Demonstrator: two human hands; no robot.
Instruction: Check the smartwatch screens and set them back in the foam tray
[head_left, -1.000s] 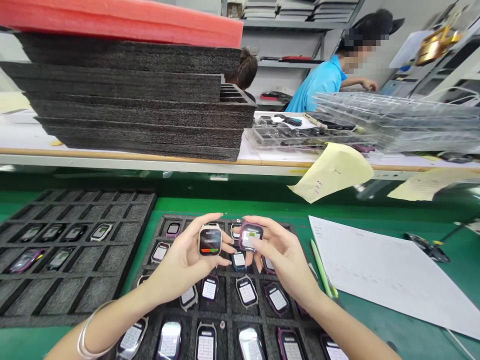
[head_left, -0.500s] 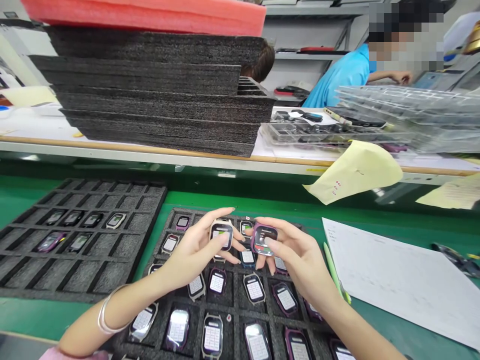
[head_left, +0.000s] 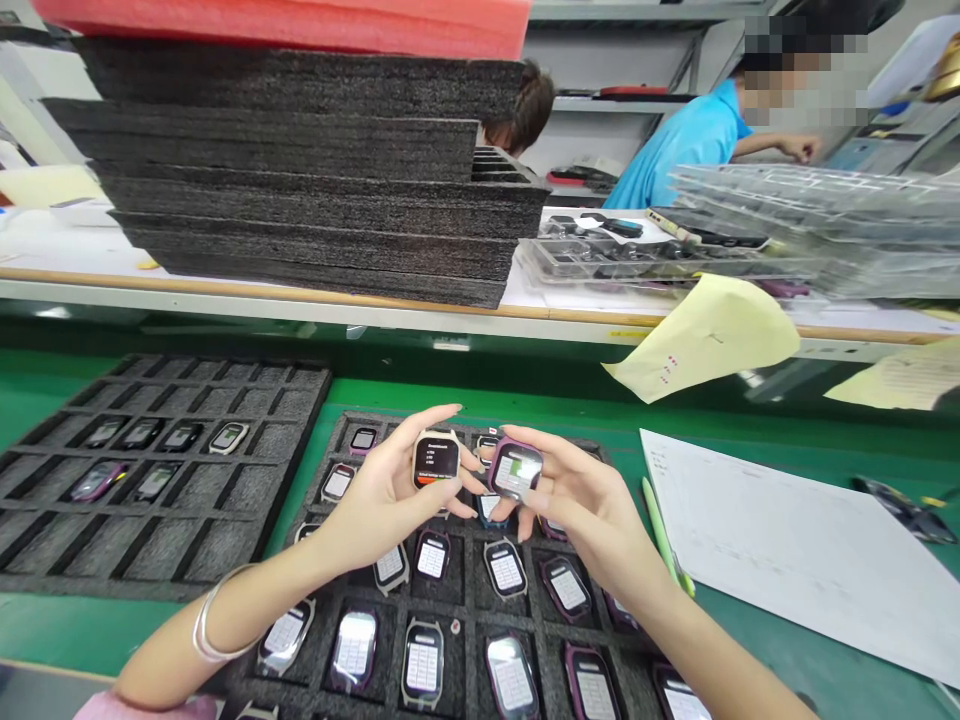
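Observation:
My left hand [head_left: 401, 478] is closed on a beige smartwatch [head_left: 436, 456], its thumb at the lower edge of a dark screen with a few text lines. Beside it, my right hand [head_left: 574, 485] grips a purple smartwatch [head_left: 516, 468], whose screen shows a light and green page. Both watches are held up, faces toward me, close but apart. Beneath them lies a black foam tray [head_left: 469, 575] with several watches in its compartments, most with lit white screens, such as a white-framed watch [head_left: 506, 570] and a purple-framed one [head_left: 433, 555]. My hands hide some compartments.
On the left, a second foam tray [head_left: 225, 505] holds several watches. White paper [head_left: 795, 550] and a green pen [head_left: 666, 535] lie to the right. A shelf behind carries stacked black foam [head_left: 315, 180], clear plastic trays [head_left: 810, 230] and a hanging yellow paper [head_left: 709, 335]. Two people are beyond.
The beige watch's screen went from a light and green page to dark text lines; the purple one's went from dark to light and green. My right hand shifted slightly left.

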